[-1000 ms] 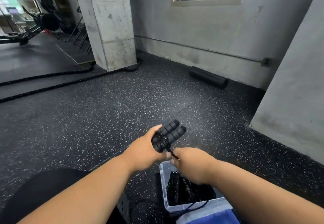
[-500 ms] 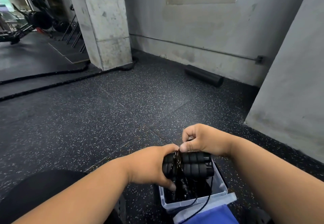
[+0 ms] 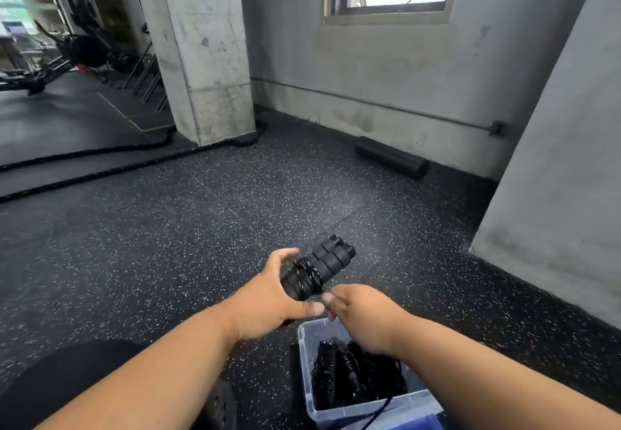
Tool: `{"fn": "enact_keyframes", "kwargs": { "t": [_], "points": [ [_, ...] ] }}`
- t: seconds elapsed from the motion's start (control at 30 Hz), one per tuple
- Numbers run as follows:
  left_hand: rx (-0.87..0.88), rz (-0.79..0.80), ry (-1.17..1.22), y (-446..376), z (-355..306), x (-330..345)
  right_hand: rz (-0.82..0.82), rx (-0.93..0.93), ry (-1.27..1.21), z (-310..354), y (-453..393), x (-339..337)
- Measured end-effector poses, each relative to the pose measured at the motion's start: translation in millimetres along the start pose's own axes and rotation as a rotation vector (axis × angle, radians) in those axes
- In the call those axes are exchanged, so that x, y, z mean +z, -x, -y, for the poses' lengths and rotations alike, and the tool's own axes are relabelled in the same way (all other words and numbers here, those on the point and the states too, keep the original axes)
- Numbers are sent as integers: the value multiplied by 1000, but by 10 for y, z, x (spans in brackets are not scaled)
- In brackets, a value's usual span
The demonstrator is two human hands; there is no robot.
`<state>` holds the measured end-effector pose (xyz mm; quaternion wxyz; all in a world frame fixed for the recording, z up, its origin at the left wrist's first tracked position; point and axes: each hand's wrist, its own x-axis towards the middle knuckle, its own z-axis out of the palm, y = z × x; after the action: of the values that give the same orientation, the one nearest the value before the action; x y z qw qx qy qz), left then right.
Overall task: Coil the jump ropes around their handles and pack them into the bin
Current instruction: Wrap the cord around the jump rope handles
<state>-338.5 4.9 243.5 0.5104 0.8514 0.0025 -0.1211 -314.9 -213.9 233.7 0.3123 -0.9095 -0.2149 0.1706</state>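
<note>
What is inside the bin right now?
The clear bin holds black coiled jump ropes, one cord trailing over its near rim. The right hand and forearm cover its far right part.

The handles (image 3: pixel 322 268) sit between both hands, above and behind the bin (image 3: pixel 304 355) holding ropes (image 3: pixel 349 376).

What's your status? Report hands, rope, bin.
Left hand grips paired handles, cord coiled round them. Right hand pinches the cord's loose end. Clear bin below holds coiled ropes. Nothing blocking.
</note>
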Motion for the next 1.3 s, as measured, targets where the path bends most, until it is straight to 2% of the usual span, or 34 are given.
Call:
{"fn": "enact_keyframes", "kwargs": {
  "t": [0.07,0.2,0.3,0.4,0.47,0.57,0.7,0.8,0.97,1.1,1.2,1.3],
  "points": [
    [52,11,-139,5,61,-20,-8,-64,206,45,1,20],
    [80,-102,-591,-11,103,-68,-6,-140,463,157,55,-79],
    [29,-74,-812,-4,157,-44,35,-172,514,306,133,-235],
    [62,47,-928,36,161,41,86,-242,482,419,169,-364],
    [142,145,-913,83,111,123,90,-264,416,409,164,-421],
    [264,244,-753,144,16,232,84,-189,165,242,98,-562],
    [314,179,-499,209,-77,229,82,-67,-352,-83,31,-597],
    [309,134,-283,224,-103,228,107,-1,-515,-236,13,-426],
    [291,37,-202,174,-81,286,64,141,-438,-114,-11,-122],
    [278,90,-207,158,-34,270,111,114,-240,-106,13,-85],
    [299,175,-319,157,-18,267,156,81,-143,-41,85,-118],
    [305,116,-368,145,-17,266,229,61,-97,42,156,-122]
  ]
}}
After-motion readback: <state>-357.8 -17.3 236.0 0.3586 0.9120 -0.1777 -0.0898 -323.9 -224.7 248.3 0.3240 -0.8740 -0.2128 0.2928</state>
